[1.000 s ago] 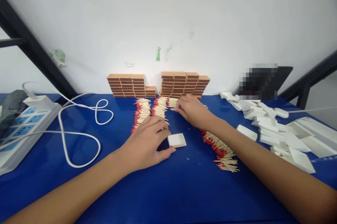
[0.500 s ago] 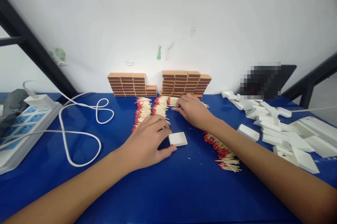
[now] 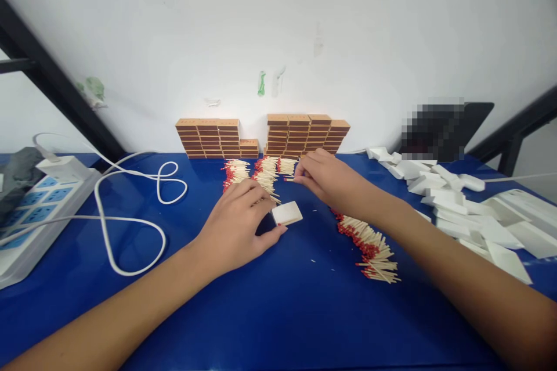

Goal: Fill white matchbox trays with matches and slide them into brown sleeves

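A small white matchbox tray [image 3: 288,212] is gripped at its left end by my left hand [image 3: 238,221], thumb on the near side. A red match tip shows beside the thumb, and a pale stick lies along the tray's near edge. Farther back, my right hand [image 3: 333,180] is closed in a pinch on matches [image 3: 290,179] whose red heads point left. Beyond the tray lie rows of red-headed matches [image 3: 266,172], partly hidden by my left hand. Another heap of matches [image 3: 368,248] curves below my right forearm.
Brown matchboxes stand in a left stack [image 3: 208,139] and a right stack [image 3: 300,136] against the wall. Loose white trays [image 3: 452,202] pile up at the right, before a dark screen [image 3: 467,127]. A white cable [image 3: 130,220] and a power strip [image 3: 46,208] lie at the left.
My left hand has shifted the tray slightly away from me and left, tilting it a little. My right hand has drawn slightly right, its fingers closing around matches.
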Action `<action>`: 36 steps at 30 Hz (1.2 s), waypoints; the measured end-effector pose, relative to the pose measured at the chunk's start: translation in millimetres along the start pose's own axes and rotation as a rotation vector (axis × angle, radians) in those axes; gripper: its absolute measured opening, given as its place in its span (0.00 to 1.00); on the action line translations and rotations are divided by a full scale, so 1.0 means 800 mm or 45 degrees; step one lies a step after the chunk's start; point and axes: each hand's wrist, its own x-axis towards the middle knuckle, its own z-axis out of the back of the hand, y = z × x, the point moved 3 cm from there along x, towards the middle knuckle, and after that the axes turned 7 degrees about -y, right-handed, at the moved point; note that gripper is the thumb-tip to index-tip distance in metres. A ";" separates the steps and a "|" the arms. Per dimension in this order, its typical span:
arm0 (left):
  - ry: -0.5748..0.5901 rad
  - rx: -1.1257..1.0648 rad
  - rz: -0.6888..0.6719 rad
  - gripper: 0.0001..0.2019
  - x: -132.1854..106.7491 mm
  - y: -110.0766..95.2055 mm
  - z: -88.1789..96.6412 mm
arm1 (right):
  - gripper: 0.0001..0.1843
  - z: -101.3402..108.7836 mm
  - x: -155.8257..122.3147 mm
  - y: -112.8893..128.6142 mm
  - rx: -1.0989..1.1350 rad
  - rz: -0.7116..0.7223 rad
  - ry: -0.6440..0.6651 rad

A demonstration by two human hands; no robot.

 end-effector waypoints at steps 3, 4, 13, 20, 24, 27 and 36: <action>-0.029 0.040 0.019 0.10 0.002 0.000 0.001 | 0.13 0.020 -0.009 0.029 -0.003 0.143 0.019; -0.038 0.056 0.029 0.10 0.003 0.000 0.001 | 0.13 0.022 -0.012 0.039 -0.053 0.193 0.035; -0.033 0.077 0.059 0.11 0.004 0.001 0.001 | 0.09 0.000 -0.021 0.062 0.041 0.291 0.106; -0.018 0.002 0.021 0.10 0.002 -0.005 0.000 | 0.07 -0.001 -0.003 -0.002 0.153 -0.141 -0.099; 0.001 -0.004 0.016 0.11 0.000 -0.007 -0.002 | 0.05 -0.025 0.000 -0.034 0.039 -0.170 -0.086; 0.014 -0.012 0.023 0.10 0.000 -0.007 -0.003 | 0.06 -0.040 0.000 -0.040 0.006 -0.140 -0.067; 0.042 -0.010 0.019 0.11 0.000 -0.005 -0.005 | 0.09 -0.057 0.022 -0.032 0.016 -0.295 -0.148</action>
